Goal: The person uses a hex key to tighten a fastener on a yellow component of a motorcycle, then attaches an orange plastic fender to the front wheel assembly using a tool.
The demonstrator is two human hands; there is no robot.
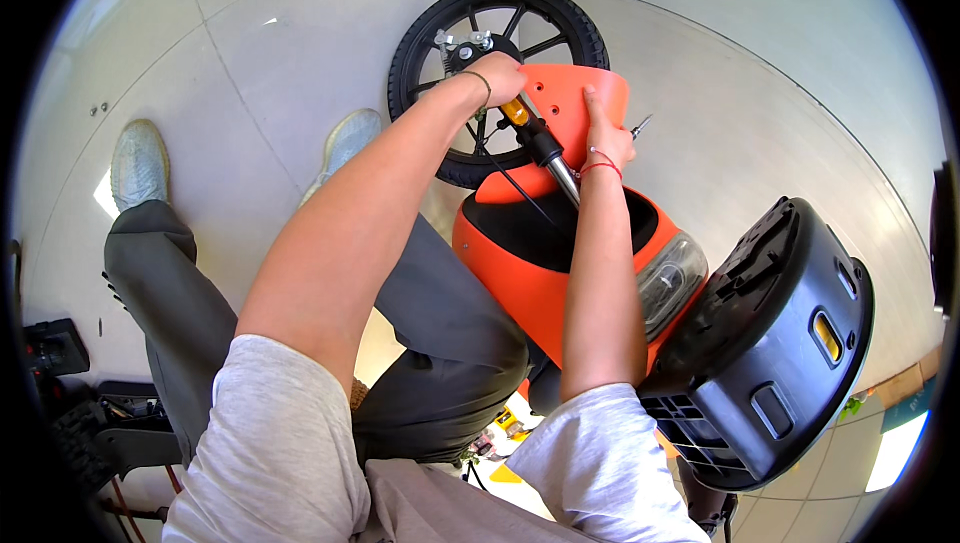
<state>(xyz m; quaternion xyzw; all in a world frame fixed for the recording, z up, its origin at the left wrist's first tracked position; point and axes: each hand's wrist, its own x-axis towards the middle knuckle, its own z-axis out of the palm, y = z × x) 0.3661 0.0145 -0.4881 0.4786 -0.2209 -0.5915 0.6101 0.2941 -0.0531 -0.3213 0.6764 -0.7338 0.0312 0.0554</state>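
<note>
An orange plastic mudguard [566, 103] with small screw holes lies over the black spoked wheel [402, 68] of a scooter, beside a fork tube [540, 143] with an amber reflector [515, 111]. My left hand [497, 78] closes at the mudguard's left edge near the wheel hub; its fingertips are hidden. My right hand [608, 138] grips the mudguard's right side, thumb on top and fingers underneath. A thin metal-tipped tool [642, 126], perhaps a screwdriver, sticks out beside the right hand; how it is held is hidden. A black cable [515, 183] runs down to the orange body.
The orange front body [510, 268] with a clear headlight [672, 283] stands under my right forearm. A black plastic housing [800, 343] lies at the right. Two small screws or nuts [98, 109] are on the pale floor [270, 73]. Dark equipment [110, 423] stands lower left.
</note>
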